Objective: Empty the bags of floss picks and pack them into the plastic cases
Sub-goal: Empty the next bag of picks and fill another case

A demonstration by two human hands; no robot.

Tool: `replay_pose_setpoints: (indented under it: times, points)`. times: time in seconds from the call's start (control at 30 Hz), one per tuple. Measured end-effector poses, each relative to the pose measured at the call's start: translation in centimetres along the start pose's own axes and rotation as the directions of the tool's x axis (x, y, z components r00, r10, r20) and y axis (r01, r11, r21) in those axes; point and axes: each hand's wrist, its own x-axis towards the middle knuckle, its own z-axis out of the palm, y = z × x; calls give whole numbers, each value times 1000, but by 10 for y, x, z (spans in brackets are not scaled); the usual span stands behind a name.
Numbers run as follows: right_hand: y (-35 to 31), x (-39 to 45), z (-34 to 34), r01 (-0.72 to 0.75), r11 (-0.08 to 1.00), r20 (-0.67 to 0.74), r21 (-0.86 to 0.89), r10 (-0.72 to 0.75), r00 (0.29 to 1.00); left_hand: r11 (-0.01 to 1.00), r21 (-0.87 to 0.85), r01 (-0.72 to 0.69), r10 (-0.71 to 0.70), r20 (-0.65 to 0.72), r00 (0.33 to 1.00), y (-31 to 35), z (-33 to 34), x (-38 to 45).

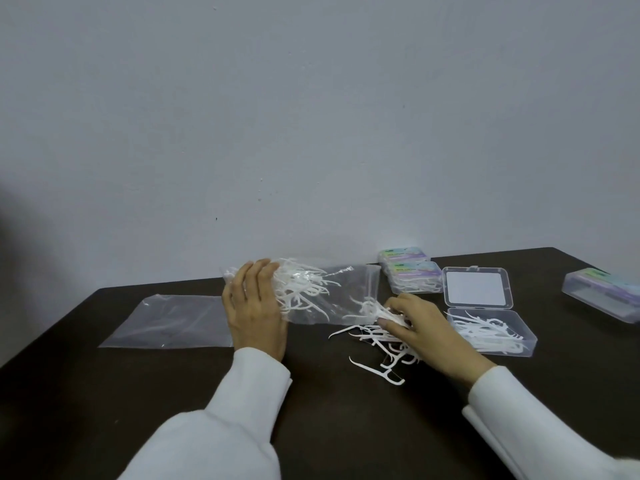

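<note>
Left grip (254,306) clutches the clear bag (332,292) of floss picks, right grip (417,323) pinching loose picks (377,344) just beside its mouth, open case (491,332) beyond.

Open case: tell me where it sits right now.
In the head view the open case sits on the table's right side, just right of the right hand, in front of two stacked closed cases, partly filled with picks.

Dark table (104,393) (plain grey wall (311,116))
</note>
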Motion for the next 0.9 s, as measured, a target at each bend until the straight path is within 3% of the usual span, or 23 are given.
replay_pose_setpoints:
  times: [0.13,0.27,0.37,0.5,0.63,0.77,0.9]
  points:
    - [2,-2,-3,-71,995,-43,-71,68,997,995,-1,97,-97,45,994,-2,-1,0]
    - [-4,-7,-3,-49,974,-80,-223,32,996,996,-15,89,-88,58,994,0,-1,0]
    - [-12,-6,-4,71,997,-226,9,-67,972,999,-27,42,-41,55,998,1,-1,0]
    - [-22,-5,-3,163,947,-227,278,-100,969,994,-104,-30,37,74,997,5,-1,0]
    - [-23,-7,-1,143,923,-177,357,-83,981,973,-205,-106,127,94,987,6,0,0]
    - [-23,-7,-6,158,879,-154,451,-97,983,970,-182,-158,173,69,982,3,8,-2]
    - [-23,-8,-5,146,851,-149,505,-81,986,971,-192,-141,151,39,988,5,10,1]
